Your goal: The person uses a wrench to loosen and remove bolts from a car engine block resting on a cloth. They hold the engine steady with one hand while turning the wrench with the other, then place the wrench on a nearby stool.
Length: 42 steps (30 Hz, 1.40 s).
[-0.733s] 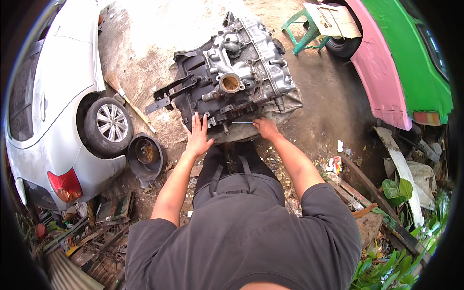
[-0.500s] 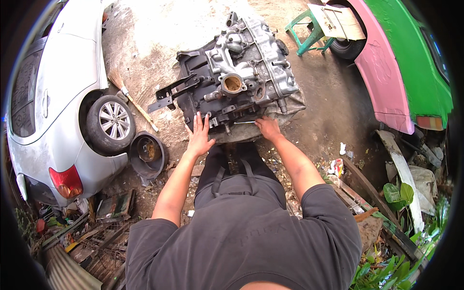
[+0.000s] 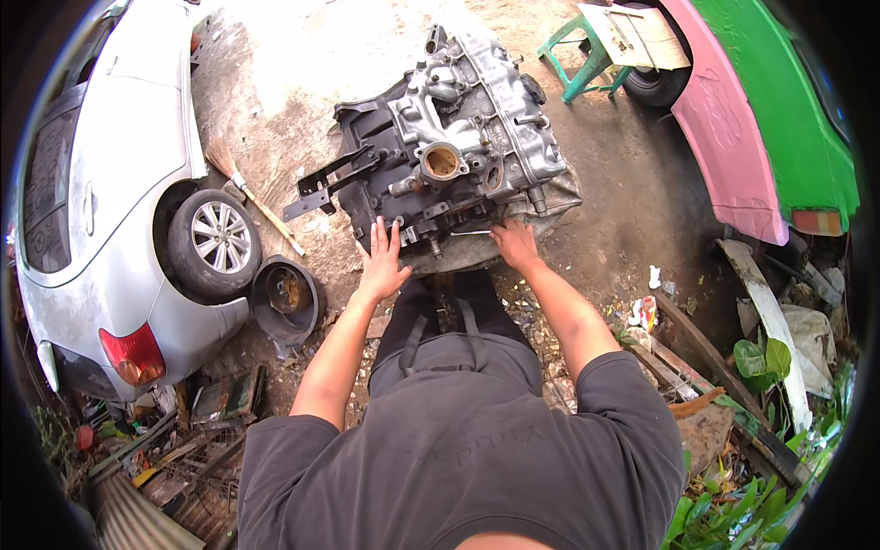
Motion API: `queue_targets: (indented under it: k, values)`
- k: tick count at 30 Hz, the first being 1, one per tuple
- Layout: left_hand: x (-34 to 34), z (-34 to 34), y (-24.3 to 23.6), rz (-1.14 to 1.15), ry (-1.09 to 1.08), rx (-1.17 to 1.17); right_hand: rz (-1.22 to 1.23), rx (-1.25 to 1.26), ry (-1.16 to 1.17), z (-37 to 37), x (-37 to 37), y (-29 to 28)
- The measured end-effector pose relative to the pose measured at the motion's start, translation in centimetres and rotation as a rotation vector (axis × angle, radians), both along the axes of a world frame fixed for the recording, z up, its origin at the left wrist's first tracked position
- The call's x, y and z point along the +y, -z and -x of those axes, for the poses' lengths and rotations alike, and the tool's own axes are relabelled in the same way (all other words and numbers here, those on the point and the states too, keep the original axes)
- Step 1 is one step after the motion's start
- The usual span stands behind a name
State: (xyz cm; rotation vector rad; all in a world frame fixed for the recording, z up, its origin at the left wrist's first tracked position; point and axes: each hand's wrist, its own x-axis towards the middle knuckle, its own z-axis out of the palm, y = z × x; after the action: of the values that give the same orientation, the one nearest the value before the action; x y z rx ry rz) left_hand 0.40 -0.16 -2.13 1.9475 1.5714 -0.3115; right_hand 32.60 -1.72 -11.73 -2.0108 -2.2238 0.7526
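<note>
A grey metal car engine [image 3: 500,101] rests on its side before me, its round intake opening [image 3: 441,162] facing up. Fingers stretched, my left hand [image 3: 381,266] lies against the engine's near left edge, close to a black bracket [image 3: 321,190]. My right hand [image 3: 515,244] is closed at the near right edge, around a thin, shiny metal rod-like tool [image 3: 471,233] that points left toward the engine's underside. The tool's exact kind is too small to make out. Beneath the engine shows a grey cloth or sack [image 3: 561,200].
A silver car [image 3: 119,165] stands at left, with a broom [image 3: 261,211] and black basin [image 3: 287,298] by its wheel. At right are a green stool [image 3: 582,69] bearing a board and a pink and green car [image 3: 733,137]. Scrap wood [image 3: 706,348] lies near right.
The view has shifted slightly. Both hands stay at the engine's near edge; the tool in my right hand shows a little more and its angle has changed slightly.
</note>
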Motion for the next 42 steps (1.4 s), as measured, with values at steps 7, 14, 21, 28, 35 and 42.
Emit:
queue_targets:
  k: [7,14,21,28,35,42]
  values:
    - [0.1,0.2,-0.1,0.012,-0.001,-0.03,-0.029,0.011,0.027,0.9,-0.3,0.4]
    - [0.1,0.4,-0.3,0.011,0.012,-0.041,0.086,-0.092,0.085,1.3,0.8,0.1]
    - [0.2,0.6,-0.1,0.014,0.021,-0.057,0.058,-0.238,-0.026,0.7,3.3,-5.0]
    - [0.2,0.9,-0.1,0.011,0.02,-0.107,0.109,0.179,0.332,3.7,1.5,-10.6]
    - [0.3,1.2,-0.4,0.0,0.033,-0.127,0.182,0.487,0.403,12.3,-2.5,-10.5]
    - [0.6,1.9,-0.4,0.008,0.076,-0.147,0.497,0.823,0.711,16.1,-3.3,-9.2]
